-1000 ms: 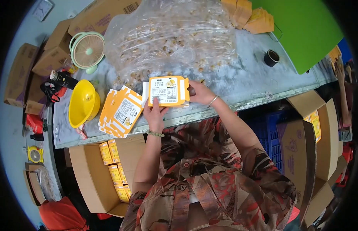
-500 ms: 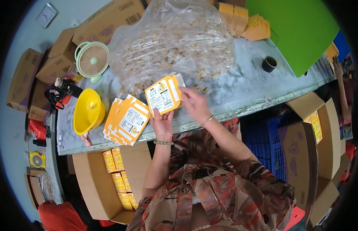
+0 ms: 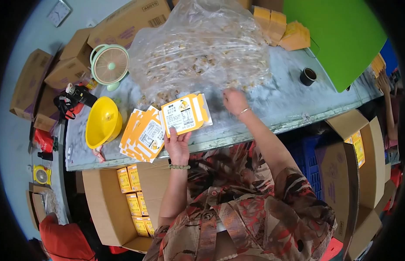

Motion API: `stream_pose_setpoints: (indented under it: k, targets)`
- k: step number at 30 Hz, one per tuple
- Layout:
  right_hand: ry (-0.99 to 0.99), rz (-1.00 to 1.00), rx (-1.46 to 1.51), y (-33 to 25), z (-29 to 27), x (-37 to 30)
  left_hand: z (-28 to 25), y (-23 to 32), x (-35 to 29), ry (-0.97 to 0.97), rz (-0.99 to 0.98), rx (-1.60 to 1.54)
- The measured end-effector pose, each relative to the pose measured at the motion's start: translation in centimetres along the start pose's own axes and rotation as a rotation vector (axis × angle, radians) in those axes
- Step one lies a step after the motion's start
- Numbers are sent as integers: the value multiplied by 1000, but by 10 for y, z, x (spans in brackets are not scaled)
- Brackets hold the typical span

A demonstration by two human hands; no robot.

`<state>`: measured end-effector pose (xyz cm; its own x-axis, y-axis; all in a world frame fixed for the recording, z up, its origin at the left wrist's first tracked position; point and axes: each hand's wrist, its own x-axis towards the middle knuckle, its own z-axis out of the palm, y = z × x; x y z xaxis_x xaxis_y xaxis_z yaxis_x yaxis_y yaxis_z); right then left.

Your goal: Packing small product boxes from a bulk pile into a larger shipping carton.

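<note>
My left hand (image 3: 178, 148) is closed on the lower edge of a yellow and white carton (image 3: 183, 115), flat-looking, with a picture and print on its face and an end flap at its right. To the left of it, a fanned pile of similar flat cartons (image 3: 143, 135) lies on the table. My right hand (image 3: 235, 101) is closed, just below the near edge of a large clear plastic bag (image 3: 202, 52) with many small wrapped pieces in it. What its curled fingers hold, if anything, is hidden.
A yellow bowl (image 3: 103, 124) and a green fan (image 3: 110, 65) stand at left. A dark cup (image 3: 308, 76) and a green board (image 3: 337, 39) are at right. Below the table, an open cardboard box (image 3: 106, 209) holds small yellow boxes. A co-worker's hand (image 3: 382, 82) shows far right.
My right hand has let go of the carton's flap and moved right and up toward the plastic bag. The left hand keeps the carton, now a little lower and farther left.
</note>
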<state>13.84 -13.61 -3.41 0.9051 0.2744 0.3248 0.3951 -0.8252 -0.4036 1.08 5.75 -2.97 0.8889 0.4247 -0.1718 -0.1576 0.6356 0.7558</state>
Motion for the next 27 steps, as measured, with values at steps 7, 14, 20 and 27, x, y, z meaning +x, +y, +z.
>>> stream_pose_setpoints:
  k: [7, 14, 20, 27]
  targets:
    - [-6, 339, 1209, -55, -9, -25, 22, -6, -9, -17, 58, -17]
    - [-142, 230, 1415, -66, -43, -31, 45, -6, -27, -58, 125, -154]
    - [-475, 1, 1118, -48, -124, -3, 15, 65, -20, -321, 838, 1160]
    - [386, -176, 831, -63, -80, -29, 48, 50, -36, -540, 261, 490]
